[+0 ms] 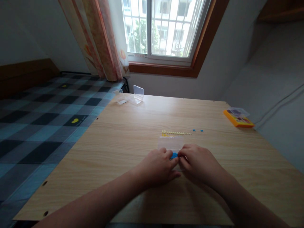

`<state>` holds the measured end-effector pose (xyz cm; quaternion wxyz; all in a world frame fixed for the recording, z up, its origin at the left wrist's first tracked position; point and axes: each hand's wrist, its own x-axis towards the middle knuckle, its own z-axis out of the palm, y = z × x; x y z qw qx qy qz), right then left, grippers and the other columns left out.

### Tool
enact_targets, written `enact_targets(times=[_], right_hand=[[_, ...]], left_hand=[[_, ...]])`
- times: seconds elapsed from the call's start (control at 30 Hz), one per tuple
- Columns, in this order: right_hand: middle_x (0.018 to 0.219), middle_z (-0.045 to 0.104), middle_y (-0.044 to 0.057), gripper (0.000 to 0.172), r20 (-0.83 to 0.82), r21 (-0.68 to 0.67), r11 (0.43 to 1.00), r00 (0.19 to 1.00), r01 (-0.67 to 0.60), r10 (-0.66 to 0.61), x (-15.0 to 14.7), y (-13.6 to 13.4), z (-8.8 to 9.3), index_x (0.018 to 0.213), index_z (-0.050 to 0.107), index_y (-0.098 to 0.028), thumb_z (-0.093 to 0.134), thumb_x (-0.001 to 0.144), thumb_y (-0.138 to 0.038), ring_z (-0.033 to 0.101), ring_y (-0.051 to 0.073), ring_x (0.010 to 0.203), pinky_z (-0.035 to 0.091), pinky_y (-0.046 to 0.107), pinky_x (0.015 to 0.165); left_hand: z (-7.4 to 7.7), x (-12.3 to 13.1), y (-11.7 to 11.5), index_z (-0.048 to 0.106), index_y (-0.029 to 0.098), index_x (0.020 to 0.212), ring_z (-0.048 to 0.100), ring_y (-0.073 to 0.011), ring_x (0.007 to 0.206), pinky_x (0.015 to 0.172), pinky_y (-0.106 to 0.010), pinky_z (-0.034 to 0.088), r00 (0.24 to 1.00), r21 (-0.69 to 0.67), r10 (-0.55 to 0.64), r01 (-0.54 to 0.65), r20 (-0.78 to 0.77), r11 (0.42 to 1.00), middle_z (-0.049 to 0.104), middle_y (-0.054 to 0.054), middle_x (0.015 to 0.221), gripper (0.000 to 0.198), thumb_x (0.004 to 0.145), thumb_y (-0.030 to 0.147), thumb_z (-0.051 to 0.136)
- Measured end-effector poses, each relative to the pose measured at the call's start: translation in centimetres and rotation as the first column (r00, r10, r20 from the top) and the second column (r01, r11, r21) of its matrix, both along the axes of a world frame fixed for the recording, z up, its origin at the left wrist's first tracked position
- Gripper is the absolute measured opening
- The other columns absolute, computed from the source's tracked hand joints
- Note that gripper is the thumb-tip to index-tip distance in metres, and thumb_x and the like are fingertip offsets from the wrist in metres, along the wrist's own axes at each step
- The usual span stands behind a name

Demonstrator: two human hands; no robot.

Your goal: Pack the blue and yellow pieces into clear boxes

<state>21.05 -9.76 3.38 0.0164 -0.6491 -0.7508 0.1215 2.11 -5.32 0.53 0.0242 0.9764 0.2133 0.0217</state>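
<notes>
Our left hand [161, 166] and right hand [199, 160] meet over the desk [114, 139], palms down. Fingers of both are closed on a small blue piece [174, 155]: the left ones grip its left part, the right ones pinch its right end. We cannot resolve its shape, since the fingertips cover much of it.

Under and just beyond the fingers we see a clear plastic case [169, 143], its far part exposed, its near part mostly hidden by the hands. Past that, near the fingers, we record a row of pale yellow pieces [178, 133], running left to right. Beyond and to the right of the fingers lie two small blue bits, a nearer one [194, 130] and, just right of it, another [201, 130].

Well apart, far right of the fingers, we find an orange box [234, 120] with a clear lid [239, 111] on top. Far left, at the desk's back edge, stand two transparent containers [139, 91], one with its lid raised. Left of the desk we note a bed [54, 110] with a checked sheet; straight ahead, a window [169, 28].
</notes>
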Motion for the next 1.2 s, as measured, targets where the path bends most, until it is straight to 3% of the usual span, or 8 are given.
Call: enact_targets(times=[0.97,1.1,1.2], right_hand=[[0.094,0.078,0.005,0.027,-0.124,0.020,1.000,0.992,0.006,-0.003,0.6,0.0,0.3,0.091,0.080,-0.024,0.055,0.087,-0.018,0.070,0.022,0.089,0.046,0.031,0.076],[0.097,0.080,0.004,0.028,-0.168,0.144,0.988,0.985,0.049,-0.025,1.3,0.2,0.2,0.098,0.080,-0.025,0.053,0.089,-0.019,0.072,0.022,0.088,0.048,0.032,0.078],[0.098,0.080,0.005,0.030,-0.249,0.310,0.940,0.966,0.146,-0.068,2.5,0.8,0.2,0.103,0.079,-0.024,0.052,0.091,-0.023,0.071,0.022,0.087,0.049,0.033,0.078]], left_hand=[[0.2,-0.3,0.0,0.068,0.020,0.119,0.065,-0.0299,0.093,0.074,-0.040,0.056,1.000,-0.025,-0.006,0.006,0.005,1.000,0.069,-0.013,0.105,0.041,0.100,0.054,0.055],[0.5,-0.3,0.0,0.069,0.020,0.117,0.066,-0.0304,0.092,0.073,-0.041,0.057,1.000,-0.025,-0.005,0.005,-0.015,1.000,0.069,-0.012,0.105,0.039,0.099,0.053,0.055],[1.1,-0.4,-0.1,0.070,0.021,0.113,0.065,-0.0303,0.090,0.070,-0.041,0.057,1.000,-0.021,-0.018,0.017,-0.021,1.000,0.069,-0.012,0.103,0.038,0.099,0.054,0.057]])
